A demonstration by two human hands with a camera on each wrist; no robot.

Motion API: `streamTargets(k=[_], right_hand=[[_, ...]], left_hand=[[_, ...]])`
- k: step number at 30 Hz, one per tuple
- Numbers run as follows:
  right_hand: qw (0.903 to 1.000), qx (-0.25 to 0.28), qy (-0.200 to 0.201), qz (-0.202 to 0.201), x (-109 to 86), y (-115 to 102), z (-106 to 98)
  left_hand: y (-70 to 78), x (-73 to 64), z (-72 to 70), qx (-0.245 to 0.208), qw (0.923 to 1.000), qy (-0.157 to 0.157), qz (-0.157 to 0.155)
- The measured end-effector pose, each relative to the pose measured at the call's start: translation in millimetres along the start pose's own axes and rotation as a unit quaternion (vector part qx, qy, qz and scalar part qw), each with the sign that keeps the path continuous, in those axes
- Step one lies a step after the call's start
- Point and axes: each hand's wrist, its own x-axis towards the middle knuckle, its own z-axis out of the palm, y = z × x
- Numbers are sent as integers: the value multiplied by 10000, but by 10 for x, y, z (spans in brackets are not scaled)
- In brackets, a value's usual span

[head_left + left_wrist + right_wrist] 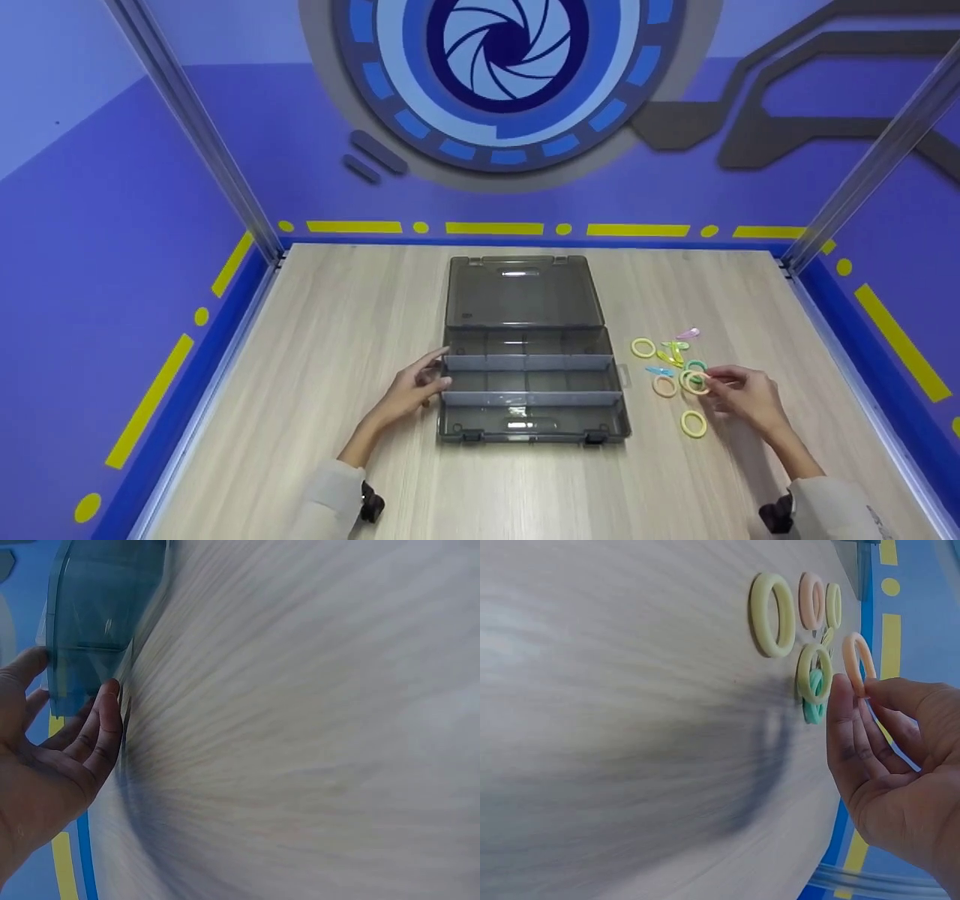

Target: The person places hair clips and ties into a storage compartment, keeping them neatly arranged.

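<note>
A translucent grey compartment box (532, 438) lies on the table, its lid (525, 296) folded back. My left hand (411, 386) touches the box's left side, thumb and forefinger apart at the wall. In the left wrist view, its thumb meets the box edge while the other fingers bend loosely beside it. My right hand (752, 397) pinches a peach hair tie (848, 664) between thumb and forefinger, raised off the table. Below it are a yellow hair tie (803, 681) and green hair ties (814, 718). A second peach hair tie (655, 386) lies to the left.
More yellow hair ties lie at the front (683, 425) and back (634, 348) of the group. Among them are a blue hair clip (660, 371), a purple hair clip (689, 334) and yellow-green hair clips (670, 359). Pale dividers (529, 363) cross the box. Blue walls surround the table.
</note>
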Motion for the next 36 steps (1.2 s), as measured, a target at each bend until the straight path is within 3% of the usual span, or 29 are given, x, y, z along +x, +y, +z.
streamTargets(k=[16,22,29,36], right_hand=[[9990,412,-185,-28,151,-303,30],[9989,423,-170,-70,224,-458,136],[9942,983,-395,-183,332,-702,281],[9944,846,-466,-426,419,-891,458]], left_hand=[[31,-13,11,-97,9999,-65,-44],[43,-9,-5,-260,9996,-87,-65],[49,-10,-2,-326,9993,-64,-178],[47,3,30,-507,9984,-15,-262]])
